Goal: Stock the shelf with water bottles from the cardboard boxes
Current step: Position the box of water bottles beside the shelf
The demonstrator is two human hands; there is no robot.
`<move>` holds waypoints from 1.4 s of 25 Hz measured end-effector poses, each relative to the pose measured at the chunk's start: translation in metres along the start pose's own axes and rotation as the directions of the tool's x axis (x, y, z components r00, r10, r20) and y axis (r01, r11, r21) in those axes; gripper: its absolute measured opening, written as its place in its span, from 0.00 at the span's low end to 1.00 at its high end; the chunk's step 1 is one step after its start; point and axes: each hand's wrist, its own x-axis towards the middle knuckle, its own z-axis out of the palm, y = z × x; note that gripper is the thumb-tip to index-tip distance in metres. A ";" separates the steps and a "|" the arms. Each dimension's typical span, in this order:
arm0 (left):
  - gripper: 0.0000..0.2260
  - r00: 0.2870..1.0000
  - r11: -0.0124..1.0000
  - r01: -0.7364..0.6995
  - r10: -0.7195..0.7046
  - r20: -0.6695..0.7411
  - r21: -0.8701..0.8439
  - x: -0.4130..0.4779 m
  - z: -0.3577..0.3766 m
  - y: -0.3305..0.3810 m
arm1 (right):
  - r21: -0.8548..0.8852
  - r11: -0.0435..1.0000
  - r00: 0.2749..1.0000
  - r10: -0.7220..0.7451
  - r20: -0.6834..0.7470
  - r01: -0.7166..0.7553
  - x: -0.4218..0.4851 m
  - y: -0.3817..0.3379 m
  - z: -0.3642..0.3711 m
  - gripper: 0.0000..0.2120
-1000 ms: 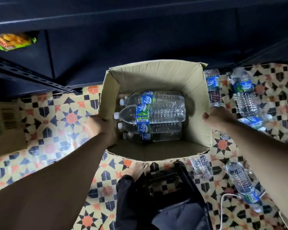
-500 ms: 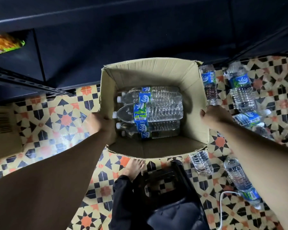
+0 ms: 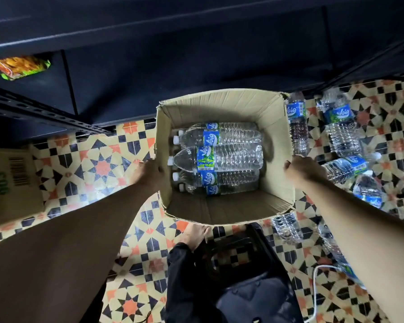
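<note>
At the left edge of the frame a closed brown cardboard carton with a printed barcode (image 3: 9,183) sat on the patterned orange, black and cream tile floor (image 3: 98,164). Above it, in the upper left, an orange-and-green snack packet (image 3: 21,67) lay in the dark metal shelf (image 3: 196,54), which spanned the top of the frame.

Left of centre, the left grip (image 3: 149,176) was closed over the rim of the left wall of the open brown cardboard box (image 3: 219,108). Inside, clear plastic water bottles with blue-and-green labels (image 3: 219,159) lay on their sides, caps to the left, stacked toward the far wall; the near part of the box's bottom was bare. Below the box were a bare foot (image 3: 194,236) and a black plastic stool (image 3: 243,264).

Right of centre, the right grip (image 3: 303,172) was clenched on the rim of the right wall. More bottles of the same kind (image 3: 338,127) lay scattered on the tiles at the right.

The step looked like moving the box toward the shelf. Since the load sat at the far side, the box would likely tip away, so both grips should pull evenly. The thin walls could fold, so sliding seemed safer than lifting. The loose bottles just beside the right wall might block the path.
</note>
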 end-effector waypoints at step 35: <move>0.10 0.954 0.947 0.169 -0.227 -0.194 -0.272 -0.073 -0.266 -0.586 | 0.204 0.776 0.779 -0.621 0.083 0.597 -0.374 -0.593 -0.009 0.17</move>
